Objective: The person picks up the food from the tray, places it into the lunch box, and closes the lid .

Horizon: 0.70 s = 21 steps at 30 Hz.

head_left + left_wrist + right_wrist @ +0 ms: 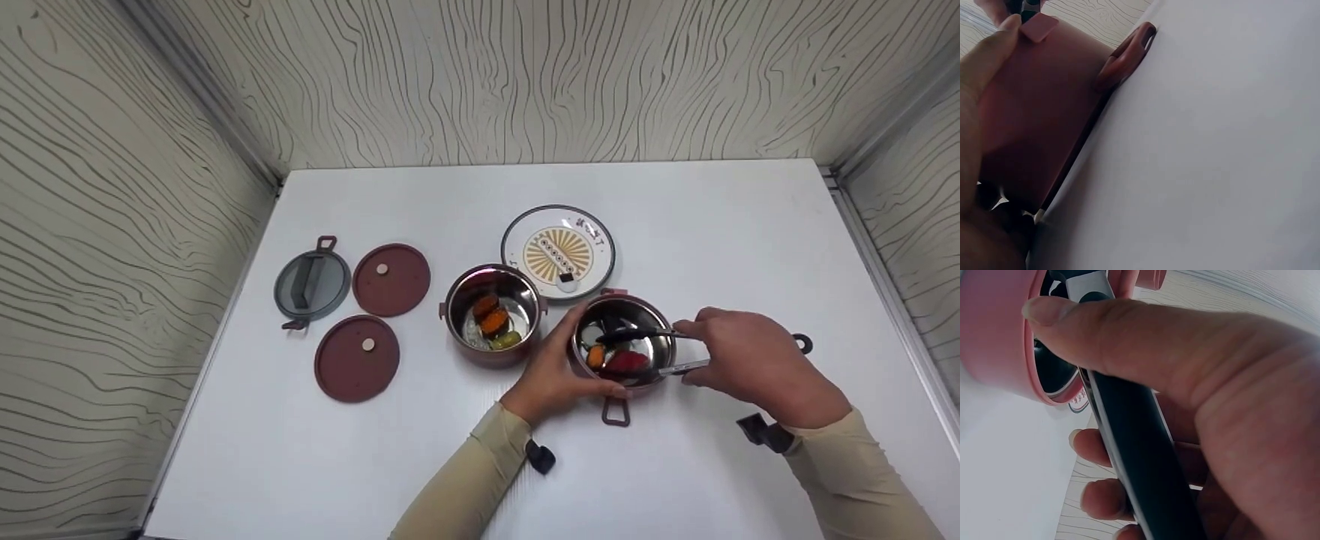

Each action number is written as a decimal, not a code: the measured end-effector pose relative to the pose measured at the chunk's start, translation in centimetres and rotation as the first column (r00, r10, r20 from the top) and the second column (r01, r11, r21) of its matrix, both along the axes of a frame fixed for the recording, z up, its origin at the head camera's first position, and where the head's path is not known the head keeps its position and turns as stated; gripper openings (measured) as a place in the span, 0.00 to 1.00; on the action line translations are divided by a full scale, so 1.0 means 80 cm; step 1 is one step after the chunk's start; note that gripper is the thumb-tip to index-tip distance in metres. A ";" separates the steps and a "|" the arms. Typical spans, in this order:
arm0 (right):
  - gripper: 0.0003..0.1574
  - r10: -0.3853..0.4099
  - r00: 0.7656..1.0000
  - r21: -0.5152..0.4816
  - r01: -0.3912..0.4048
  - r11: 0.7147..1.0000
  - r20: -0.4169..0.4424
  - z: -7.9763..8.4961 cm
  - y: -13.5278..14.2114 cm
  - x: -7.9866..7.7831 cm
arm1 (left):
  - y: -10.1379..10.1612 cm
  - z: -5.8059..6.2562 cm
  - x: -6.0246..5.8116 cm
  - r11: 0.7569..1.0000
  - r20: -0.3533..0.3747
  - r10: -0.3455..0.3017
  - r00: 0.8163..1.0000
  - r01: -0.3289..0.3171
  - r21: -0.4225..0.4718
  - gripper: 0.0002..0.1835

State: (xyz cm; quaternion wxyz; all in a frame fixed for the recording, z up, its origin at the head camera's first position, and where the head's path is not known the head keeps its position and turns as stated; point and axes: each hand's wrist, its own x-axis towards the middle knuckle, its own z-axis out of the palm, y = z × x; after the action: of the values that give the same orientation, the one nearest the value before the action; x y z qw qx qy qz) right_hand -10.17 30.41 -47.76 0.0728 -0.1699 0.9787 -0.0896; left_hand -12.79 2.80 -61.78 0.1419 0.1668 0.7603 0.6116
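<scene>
My left hand (551,382) wraps round the side of a dark red pot (1044,101), its thumb along the near rim. In the pot lie a red piece of food (628,363), an orange piece (595,356) and a pale round piece (591,334). From the right, my right hand (750,360) holds tongs (1134,433) with black tips and a metal-edged dark handle. The tong tips reach down inside the pot, spread apart around the food; whether they touch the red piece I cannot tell.
Left of it stands a second red pot (487,361) with orange-topped sushi pieces (494,322) and greenish pieces (506,340). A patterned plate (525,225) lies behind. Two dark red lids (397,292) and a grey handled lid (326,289) lie at the left.
</scene>
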 end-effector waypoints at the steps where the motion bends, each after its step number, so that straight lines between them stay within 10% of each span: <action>1: 0.41 0.000 1.000 -0.005 0.000 1.000 -0.004 0.002 0.002 0.000 | 0.000 0.000 0.000 1.000 0.000 -0.001 1.000 0.001 -0.001 0.78; 14: 0.48 -0.094 0.978 -0.123 0.072 0.990 -0.185 0.013 0.019 -0.024 | 0.000 0.000 -0.002 1.000 -0.004 0.001 1.000 -0.001 -0.015 0.77; 21: 0.49 -0.107 0.992 -0.134 0.098 0.986 -0.061 0.006 0.010 -0.079 | 0.002 -0.002 -0.001 1.000 0.001 0.011 1.000 -0.011 -0.019 0.77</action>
State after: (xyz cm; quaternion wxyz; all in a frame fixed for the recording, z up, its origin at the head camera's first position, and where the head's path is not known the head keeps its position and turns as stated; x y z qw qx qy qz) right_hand -16.51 31.19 -47.28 0.0234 -0.1269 0.9800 -0.1512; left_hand -12.90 2.93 -61.92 0.1403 0.1611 0.7668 0.6053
